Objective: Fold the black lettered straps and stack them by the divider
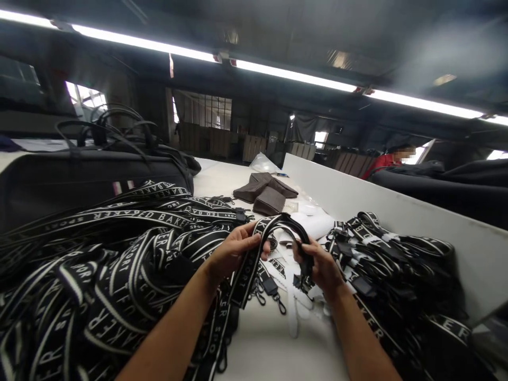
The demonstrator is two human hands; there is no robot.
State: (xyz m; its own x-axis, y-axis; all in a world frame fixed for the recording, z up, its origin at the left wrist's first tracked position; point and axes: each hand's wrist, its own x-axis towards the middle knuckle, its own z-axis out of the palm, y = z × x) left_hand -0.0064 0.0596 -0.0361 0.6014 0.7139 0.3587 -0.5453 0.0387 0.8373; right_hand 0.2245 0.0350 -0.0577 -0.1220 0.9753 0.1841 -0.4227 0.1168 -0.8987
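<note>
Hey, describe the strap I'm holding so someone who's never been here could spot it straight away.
Find the white table, with a heap of straps on the left and bundled straps on the right. Between them, a black strap with white lettering arches from the left hand to the right hand. Unlike its lookalikes, it's held up in both hands.

Premises appear to be a factory workshop. Bundled straps (365, 238) lie beside the white partition (397, 209); strip lights (293, 75) run above it.

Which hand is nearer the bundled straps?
Right. The right hand is just left of the bundled straps; the left hand is farther left, beyond the right hand.
</note>
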